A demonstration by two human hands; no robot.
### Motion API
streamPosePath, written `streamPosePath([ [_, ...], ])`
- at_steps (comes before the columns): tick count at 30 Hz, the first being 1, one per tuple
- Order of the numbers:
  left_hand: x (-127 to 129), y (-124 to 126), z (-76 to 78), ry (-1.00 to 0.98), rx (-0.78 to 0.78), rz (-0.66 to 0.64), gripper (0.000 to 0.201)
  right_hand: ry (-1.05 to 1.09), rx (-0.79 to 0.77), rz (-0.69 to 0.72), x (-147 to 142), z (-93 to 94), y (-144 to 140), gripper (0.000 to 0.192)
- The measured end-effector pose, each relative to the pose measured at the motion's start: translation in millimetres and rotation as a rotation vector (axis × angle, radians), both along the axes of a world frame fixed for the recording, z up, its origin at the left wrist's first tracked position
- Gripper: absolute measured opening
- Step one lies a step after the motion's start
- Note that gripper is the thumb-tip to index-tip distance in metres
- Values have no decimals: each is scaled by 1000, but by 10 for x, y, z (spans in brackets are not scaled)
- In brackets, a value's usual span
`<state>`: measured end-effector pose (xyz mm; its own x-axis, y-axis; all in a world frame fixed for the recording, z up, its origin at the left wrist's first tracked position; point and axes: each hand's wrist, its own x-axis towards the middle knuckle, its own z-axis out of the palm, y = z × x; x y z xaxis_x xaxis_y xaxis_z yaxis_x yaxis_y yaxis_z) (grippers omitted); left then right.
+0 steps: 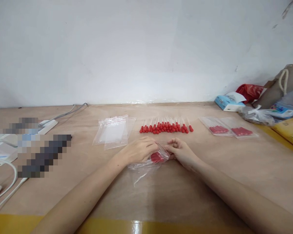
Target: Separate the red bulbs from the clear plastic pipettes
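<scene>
Both hands work at a clear zip bag (146, 169) in the middle of the table, with a cluster of red bulbs (157, 157) showing through its plastic. My left hand (142, 149) is closed over the bag's upper left side, its fingertips partly hidden. At the right edge, my right hand (181, 152) pinches the plastic between thumb and fingers. Just beyond the hands lies a row of droppers (169, 126) with red bulbs facing me and clear stems pointing to the wall. Flat zip bags (114, 131) without droppers lie behind my left hand.
Two filled zip bags (218, 129) of droppers lie at the right. Farther right are a blue tissue box (229, 103), a red bag (250, 92) and a tied plastic bag (256, 114). White cables (13, 187) and a power strip (48, 126) occupy the left side.
</scene>
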<state>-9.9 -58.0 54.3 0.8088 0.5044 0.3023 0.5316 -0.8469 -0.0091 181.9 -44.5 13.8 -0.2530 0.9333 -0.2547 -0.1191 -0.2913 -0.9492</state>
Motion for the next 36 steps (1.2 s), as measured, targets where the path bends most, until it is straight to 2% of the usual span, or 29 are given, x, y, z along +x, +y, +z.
streamPosePath([
  [3, -5, -9, -18, -48, -3, 197, 19, 12, 108, -34, 63, -39, 58, 32],
  [6, -2, -13, -77, -245, -136, 463, 17, -120, 273, -17, 109, -77, 55, 32],
  [9, 5, -23, -133, -540, -459, 632, 10, -334, 495, 0, 149, -79, 11, 26],
  [12, 2, -64, -156, -864, -942, 781, 7, -649, 808, 13, 201, -31, -45, 22],
  [14, -14, -106, -153, -1033, -1203, 872, 10, -837, 983, 29, 235, 14, -94, 20],
  [17, -58, -167, -143, -1128, -1367, 910, 15, -995, 1085, 115, 263, 67, -186, 24],
  [19, -94, -195, -146, -1077, -1375, 864, 19, -1029, 1090, 211, 269, 72, -237, 30],
  [23, -147, -214, -186, -978, -1262, 719, 35, -970, 1073, 362, 269, 8, -239, 41],
  [29, -152, -173, -271, -815, -1135, 589, 36, -921, 1212, 332, 266, -102, -64, 33],
  [36, -137, -197, -313, -649, -904, 456, 28, -877, 1204, 321, 272, -155, 5, 34],
])
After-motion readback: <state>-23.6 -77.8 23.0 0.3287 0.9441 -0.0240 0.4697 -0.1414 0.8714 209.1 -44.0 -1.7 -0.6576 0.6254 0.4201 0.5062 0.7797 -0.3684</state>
